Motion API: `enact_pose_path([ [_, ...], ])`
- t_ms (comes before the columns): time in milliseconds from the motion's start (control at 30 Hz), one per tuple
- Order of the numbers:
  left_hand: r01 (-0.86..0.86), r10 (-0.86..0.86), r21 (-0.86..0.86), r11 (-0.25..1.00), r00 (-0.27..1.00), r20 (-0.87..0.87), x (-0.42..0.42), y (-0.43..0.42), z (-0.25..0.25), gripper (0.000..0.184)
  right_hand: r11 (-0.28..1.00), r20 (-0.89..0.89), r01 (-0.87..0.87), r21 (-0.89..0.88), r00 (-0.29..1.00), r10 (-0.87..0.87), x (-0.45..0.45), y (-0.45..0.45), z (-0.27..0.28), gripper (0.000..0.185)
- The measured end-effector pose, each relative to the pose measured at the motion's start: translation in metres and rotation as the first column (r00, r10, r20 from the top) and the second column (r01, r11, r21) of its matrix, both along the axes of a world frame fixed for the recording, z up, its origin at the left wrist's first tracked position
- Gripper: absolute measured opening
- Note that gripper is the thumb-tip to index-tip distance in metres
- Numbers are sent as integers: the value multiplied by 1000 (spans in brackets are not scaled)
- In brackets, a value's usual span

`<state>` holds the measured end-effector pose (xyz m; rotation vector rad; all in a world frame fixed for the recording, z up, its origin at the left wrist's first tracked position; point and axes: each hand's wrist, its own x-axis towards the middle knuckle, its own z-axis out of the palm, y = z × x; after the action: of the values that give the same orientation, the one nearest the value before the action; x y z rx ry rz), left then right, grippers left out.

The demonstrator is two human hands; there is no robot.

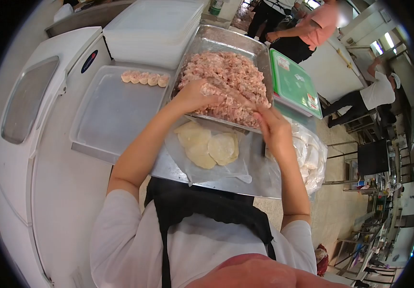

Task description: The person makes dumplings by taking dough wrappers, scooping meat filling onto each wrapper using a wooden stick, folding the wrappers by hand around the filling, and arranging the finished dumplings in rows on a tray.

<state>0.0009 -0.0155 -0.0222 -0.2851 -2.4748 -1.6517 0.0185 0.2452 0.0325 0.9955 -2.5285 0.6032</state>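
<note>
My left hand (198, 95) is over the near left part of a metal tray (172, 86) of minced meat (226, 72), its fingers curled round something small with meat at it. At the tray's near right corner, my right hand (275, 126) has its fingers pressed together, reaching toward the left one; what it grips is too unclear to name. Just below the tray, pale round dough wrappers (195, 144) lie overlapping on a thin clear sheet (240, 173). A row of several small filled pieces (144, 78) sits at the top of a flat plastic tray (115, 110) on the left.
Stacked white trays (151, 31) stand behind on the left, beside a white appliance (29, 96). Right of the meat are a green lid (293, 79) and a plastic bag of white pieces (307, 153). Other people (312, 31) stand farther back, and shelving (375, 158) is at right.
</note>
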Motion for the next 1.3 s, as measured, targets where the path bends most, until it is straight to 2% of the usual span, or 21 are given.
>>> enact_pose_path([
  [33,20,-21,13,1000,998,58,1,0,5,56,999,-29,-19,-38,999,17,4,-2,-2,23],
  [67,44,-46,26,999,992,119,3,0,10,54,994,-21,-4,105,1000,6,-5,-1,-15,26],
  [100,73,-79,38,997,980,182,5,2,13,53,993,30,45,109,998,-49,-15,4,-27,26],
  [200,107,-109,-52,993,994,-31,3,-3,-7,47,976,163,148,156,971,-174,-37,28,-36,25],
  [300,120,-147,140,983,969,198,25,-1,19,41,990,246,129,53,959,-138,-30,47,-14,27],
  [367,148,-148,28,989,989,-27,25,-1,17,50,989,417,93,-111,908,-39,-20,53,-3,27],
  [433,165,-176,-76,983,967,-182,21,0,12,49,976,556,22,-219,824,107,-3,47,6,28],
  [500,192,-232,-169,967,937,-261,14,4,7,37,986,540,-71,-153,829,143,1,29,-1,27],
  [567,175,-230,-273,946,956,-184,13,2,13,42,978,519,-128,-162,832,195,-7,25,-22,26],
  [600,163,-220,-324,932,964,-150,13,1,15,44,984,407,-149,-93,897,174,-11,26,-9,25],
  [700,-4,-27,-185,983,986,-164,10,-2,-7,49,990,157,87,113,982,-105,9,15,25,24],
  [733,47,-73,-186,981,989,-131,10,-5,-5,50,1000,111,2,22,994,-5,10,15,15,24],
  [800,157,-172,-181,971,983,-68,8,-10,4,52,997,117,-12,80,993,3,10,7,8,25],
  [833,117,-131,-170,978,988,-77,10,-9,4,58,994,120,-18,110,993,5,10,6,4,25],
  [900,26,-39,-142,990,995,-92,16,-5,2,70,996,261,-40,-80,963,60,-8,24,-6,27],
  [933,60,-70,-122,991,994,-79,15,-7,2,67,983,328,-42,-177,940,99,-14,28,-9,29],
  [1033,142,-146,-89,986,988,-42,14,-10,4,60,985,604,65,-161,796,46,-17,27,-18,34],
  [1133,151,-156,-104,983,987,-44,14,-6,7,49,987,846,125,-104,533,21,-6,13,-10,38],
  [1200,129,-138,-112,985,988,-69,16,-5,8,36,988,856,130,-85,517,5,-6,12,-4,36],
  [1233,120,-126,-84,989,990,-70,16,-4,6,36,988,862,134,-76,507,-2,-5,12,-3,35],
  [1300,103,-106,-31,994,991,-76,15,-3,3,37,995,645,20,-101,763,50,4,6,-7,32],
])
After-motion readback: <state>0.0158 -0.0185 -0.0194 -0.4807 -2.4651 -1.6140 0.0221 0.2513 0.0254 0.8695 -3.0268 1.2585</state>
